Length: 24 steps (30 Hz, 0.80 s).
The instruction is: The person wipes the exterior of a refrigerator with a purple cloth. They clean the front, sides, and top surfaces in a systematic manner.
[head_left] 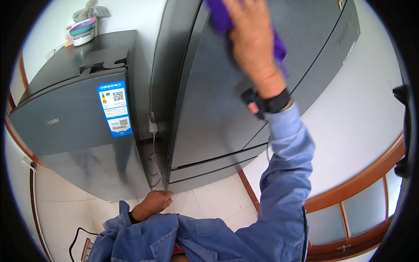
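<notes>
– Purple cloth [219,17], where is it?

– Top of view, up against the door of the tall dark grey fridge [218,96]. My right hand [254,43] is over it; cloth shows on both sides.

– Gripping it?

– Can't tell. Fingers reach the top edge and blur a bit. Palm side faces the door, so any curl into the fabric is hidden.

– Arm?

– Raised, blue sleeve [286,161], black strap [277,103] round the wrist.

– Left hand [152,203]?

– Low, fingers curled in loosely. Nearest thing is the foot of the gap between the tall fridge and the small fridge [74,148], above pale floor tiles [192,207].

– Anything in that gap?

– White power strip [152,125], hanging with its cable.

– Small fridge?

– Blue-and-white label [114,109] on its front, stacked bowls [83,35] on top toward the wall, grey bag behind them [90,12].
</notes>
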Motion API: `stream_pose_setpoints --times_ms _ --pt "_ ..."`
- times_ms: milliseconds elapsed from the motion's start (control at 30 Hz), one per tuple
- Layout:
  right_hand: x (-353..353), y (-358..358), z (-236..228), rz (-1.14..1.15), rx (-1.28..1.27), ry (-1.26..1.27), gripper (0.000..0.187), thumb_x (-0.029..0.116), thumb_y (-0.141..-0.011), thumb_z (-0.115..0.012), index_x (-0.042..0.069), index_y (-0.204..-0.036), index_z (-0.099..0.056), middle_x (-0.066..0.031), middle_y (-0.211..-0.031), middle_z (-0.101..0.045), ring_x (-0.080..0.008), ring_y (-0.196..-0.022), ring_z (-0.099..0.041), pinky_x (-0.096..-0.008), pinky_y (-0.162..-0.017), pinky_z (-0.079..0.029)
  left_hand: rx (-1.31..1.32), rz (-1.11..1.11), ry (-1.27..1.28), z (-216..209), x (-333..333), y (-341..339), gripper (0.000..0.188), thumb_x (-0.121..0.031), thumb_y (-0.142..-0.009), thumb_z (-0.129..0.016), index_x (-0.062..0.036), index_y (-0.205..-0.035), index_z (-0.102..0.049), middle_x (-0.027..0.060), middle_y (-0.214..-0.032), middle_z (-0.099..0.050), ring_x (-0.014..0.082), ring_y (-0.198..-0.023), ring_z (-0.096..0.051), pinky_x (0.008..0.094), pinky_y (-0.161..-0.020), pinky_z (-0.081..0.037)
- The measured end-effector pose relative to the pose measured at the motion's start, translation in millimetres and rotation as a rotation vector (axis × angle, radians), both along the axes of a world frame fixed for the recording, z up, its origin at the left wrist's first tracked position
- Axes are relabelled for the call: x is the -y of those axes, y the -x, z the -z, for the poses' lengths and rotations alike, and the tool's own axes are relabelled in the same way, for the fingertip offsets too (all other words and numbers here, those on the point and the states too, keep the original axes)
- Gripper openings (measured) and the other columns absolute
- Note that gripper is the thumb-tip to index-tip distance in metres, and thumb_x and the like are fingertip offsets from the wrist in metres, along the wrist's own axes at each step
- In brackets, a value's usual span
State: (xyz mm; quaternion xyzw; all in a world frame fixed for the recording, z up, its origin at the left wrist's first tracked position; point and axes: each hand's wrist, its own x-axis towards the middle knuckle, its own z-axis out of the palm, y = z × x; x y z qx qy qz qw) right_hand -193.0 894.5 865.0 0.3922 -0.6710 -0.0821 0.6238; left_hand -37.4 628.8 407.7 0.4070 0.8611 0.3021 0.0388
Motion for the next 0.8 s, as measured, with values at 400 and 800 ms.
stream_pose_setpoints --times_ms 400,800 --pt "-232 41 111 0.15 0.156 1.247 0.05 0.014 -0.1 -0.052 -0.006 -0.145 -0.045 -0.0267 -0.152 -0.044 -0.0415 -0.143 -0.039 -0.0449 -0.12 -0.027 0.101 -0.117 -0.013 6 26 -34 0.027 -0.021 -0.092 -0.064 -0.0045 -0.113 -0.064 0.0175 -0.098 -0.073 0.0372 -0.089 -0.07 0.0463 -0.077 -0.056" --pt "12 -17 200 0.123 0.133 0.589 0.059 -0.004 -0.09 -0.045 -0.006 -0.149 -0.042 -0.0248 -0.152 -0.044 -0.0471 -0.145 -0.033 -0.0538 -0.12 -0.022 0.034 0.015 0.031 7 50 -15 0.029 -0.021 -0.093 -0.064 -0.0032 -0.116 -0.063 0.0145 -0.096 -0.073 0.0343 -0.087 -0.07 0.0448 -0.078 -0.055"
